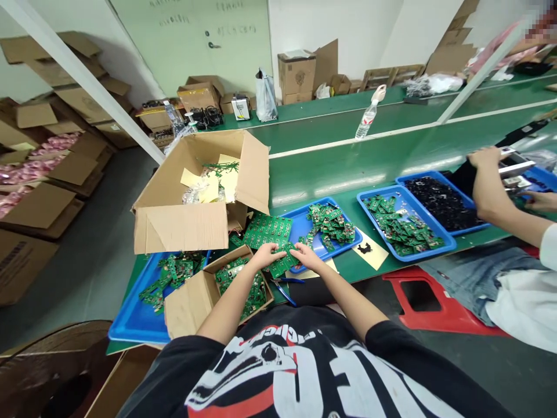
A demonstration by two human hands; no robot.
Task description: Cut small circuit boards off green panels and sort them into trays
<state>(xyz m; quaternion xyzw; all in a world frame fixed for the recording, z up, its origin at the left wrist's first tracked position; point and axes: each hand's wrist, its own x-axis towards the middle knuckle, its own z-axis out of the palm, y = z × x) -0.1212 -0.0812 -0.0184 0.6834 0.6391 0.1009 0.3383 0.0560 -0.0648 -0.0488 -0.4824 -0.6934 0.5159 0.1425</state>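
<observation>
Between my two hands is a green circuit board panel (282, 264), gripped at its edges. My left hand (266, 256) pinches its left side and my right hand (305, 256) pinches its right side. Just beyond lie larger green circuit board panels (266, 229) on the bench. A blue tray (300, 223) with a pile of small circuit boards (333, 225) stands beyond my right hand. Below my hands are blue-handled pliers (285, 290). A small cardboard box (209, 284) of circuit boards stands left of them, partly behind my left forearm.
A big open carton (183, 229) stands at the left beside another blue tray (130, 325). Rightward are a blue tray (448, 247) of boards and one of black parts (439, 200). A co-worker's arm (494, 191) reaches in there. A bottle (366, 121) stands behind.
</observation>
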